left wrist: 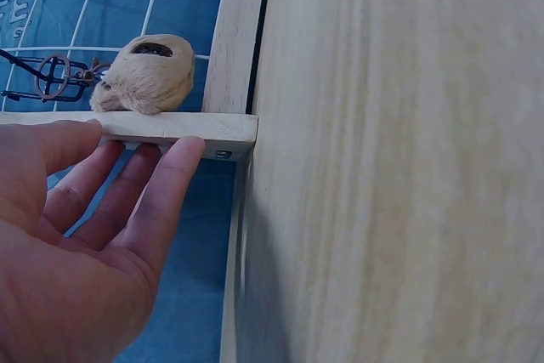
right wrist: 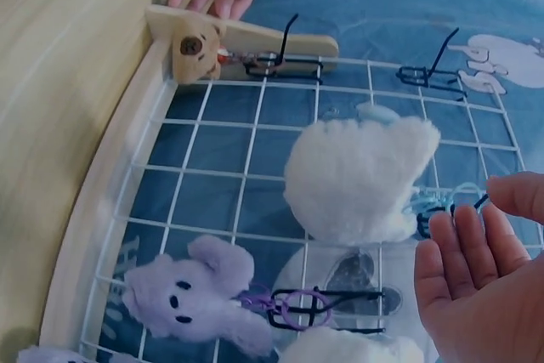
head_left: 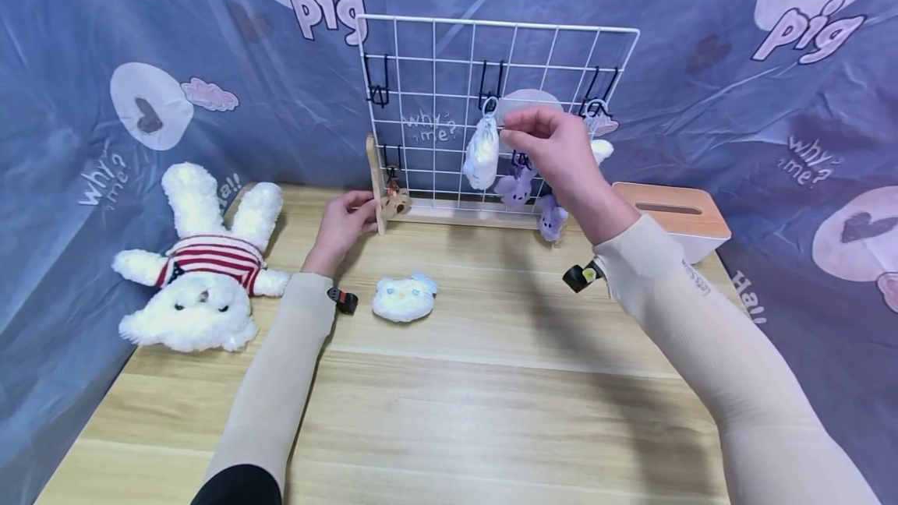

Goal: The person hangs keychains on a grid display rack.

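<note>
In the head view, my left hand grips the wooden side upright of a white wire grid rack, thumb on one face and fingers on the other. Beside it hangs a brown plush keychain. My right hand is at the grid's middle, thumb and forefinger pinching the front end of a black hook. From that hook a white plush keychain hangs by its pale blue ring. Another white plush with a blue bow lies face up on the table.
Purple plush keychains hang low on the grid, partly behind my right hand. A tissue box with a wooden lid stands at the right. A white toy rabbit in a striped top lies at the left on the wooden table.
</note>
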`<act>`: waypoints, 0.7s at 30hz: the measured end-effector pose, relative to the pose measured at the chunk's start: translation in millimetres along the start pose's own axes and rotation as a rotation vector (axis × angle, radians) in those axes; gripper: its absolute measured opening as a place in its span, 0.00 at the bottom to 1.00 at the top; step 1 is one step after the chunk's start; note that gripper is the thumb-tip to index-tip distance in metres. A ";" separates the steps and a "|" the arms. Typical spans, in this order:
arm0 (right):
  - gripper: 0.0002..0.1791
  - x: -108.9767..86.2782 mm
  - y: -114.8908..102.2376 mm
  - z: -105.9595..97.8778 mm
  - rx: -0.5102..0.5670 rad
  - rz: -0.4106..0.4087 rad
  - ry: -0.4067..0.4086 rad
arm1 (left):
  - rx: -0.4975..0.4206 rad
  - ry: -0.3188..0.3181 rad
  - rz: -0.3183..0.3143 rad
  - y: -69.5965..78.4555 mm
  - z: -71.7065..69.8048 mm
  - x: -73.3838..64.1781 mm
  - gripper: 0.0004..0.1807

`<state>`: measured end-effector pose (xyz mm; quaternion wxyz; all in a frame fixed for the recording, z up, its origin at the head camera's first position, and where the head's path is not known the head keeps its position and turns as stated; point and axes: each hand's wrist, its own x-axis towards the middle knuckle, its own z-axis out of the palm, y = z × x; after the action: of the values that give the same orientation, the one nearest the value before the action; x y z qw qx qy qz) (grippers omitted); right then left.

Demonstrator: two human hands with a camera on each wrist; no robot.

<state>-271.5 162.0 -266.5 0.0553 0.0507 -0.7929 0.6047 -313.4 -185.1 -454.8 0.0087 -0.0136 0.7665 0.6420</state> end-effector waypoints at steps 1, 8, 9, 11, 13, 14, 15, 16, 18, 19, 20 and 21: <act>0.15 -2.2 0.3 0.4 -0.002 -0.001 -0.007 | -0.002 0.001 -0.001 0.1 -0.1 -0.4 0.21; 0.14 -19.4 0.9 5.2 0.042 -0.016 -0.058 | 0.004 0.005 -0.003 -0.1 -0.3 -0.7 0.21; 0.14 -22.2 1.2 6.6 0.055 -0.016 -0.063 | 0.003 0.005 -0.002 -0.1 -0.2 -0.8 0.21; 0.13 -27.7 2.3 10.3 0.079 -0.018 -0.076 | 0.009 0.004 0.000 0.3 -0.2 -1.0 0.21; 0.13 -32.9 3.9 14.3 0.088 -0.022 -0.097 | 0.013 0.002 0.000 0.8 -0.2 -1.4 0.21; 0.14 -35.9 4.8 16.7 0.082 -0.025 -0.106 | 0.011 0.001 0.002 1.0 -0.3 -1.6 0.21; 0.14 -38.7 5.6 19.1 0.075 -0.026 -0.118 | 0.012 0.000 0.003 1.1 -0.3 -1.7 0.21; 0.14 -41.3 6.7 21.7 0.064 -0.026 -0.132 | 0.010 -0.001 0.005 1.2 -0.2 -1.8 0.21; 0.15 -45.8 9.2 27.0 0.044 -0.030 -0.161 | 0.009 0.001 0.007 0.8 0.0 -1.4 0.21; 0.15 -48.2 10.8 30.1 0.029 -0.030 -0.171 | 0.006 0.000 0.008 0.7 0.0 -0.9 0.21; 0.15 -50.5 12.3 33.4 0.015 -0.031 -0.181 | 0.005 0.002 0.011 0.4 -0.2 -0.7 0.21; 0.15 -51.8 14.7 36.7 0.006 -0.031 -0.194 | 0.007 0.003 0.010 0.2 -0.2 -0.3 0.21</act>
<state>-223.3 131.2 -297.9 -0.0125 0.1217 -0.7918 0.5984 -313.1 -185.2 -454.6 0.0045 -0.0105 0.7688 0.6394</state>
